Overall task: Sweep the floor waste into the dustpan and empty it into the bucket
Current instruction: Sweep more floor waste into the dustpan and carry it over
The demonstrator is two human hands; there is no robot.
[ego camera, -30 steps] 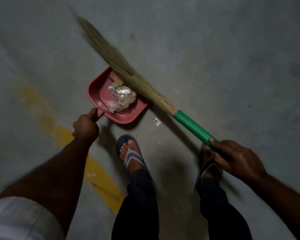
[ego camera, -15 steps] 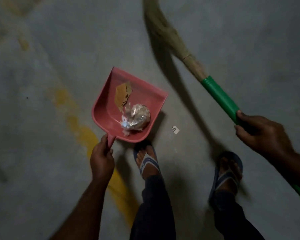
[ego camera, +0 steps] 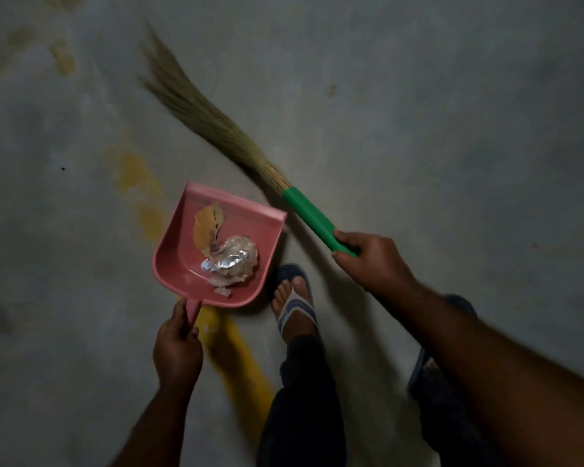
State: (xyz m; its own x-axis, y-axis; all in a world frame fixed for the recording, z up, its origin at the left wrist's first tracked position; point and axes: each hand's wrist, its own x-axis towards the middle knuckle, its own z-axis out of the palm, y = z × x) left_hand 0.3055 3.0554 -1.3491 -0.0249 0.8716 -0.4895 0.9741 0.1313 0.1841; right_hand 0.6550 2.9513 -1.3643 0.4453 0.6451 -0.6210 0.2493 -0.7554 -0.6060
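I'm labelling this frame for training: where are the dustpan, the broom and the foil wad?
dustpan [ego camera: 179,251]: head view, bare pink floor on its left side.
broom [ego camera: 309,214]: head view, middle of the green handle.
foil wad [ego camera: 233,261]: head view, its shiny middle, inside the pan.

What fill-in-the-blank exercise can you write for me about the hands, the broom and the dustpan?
1. The left hand holds the dustpan by its ____.
2. The right hand grips the broom on its ____ sleeve.
3. The foil and a brown scrap lie ____ the dustpan.
Missing words: handle; green; inside.
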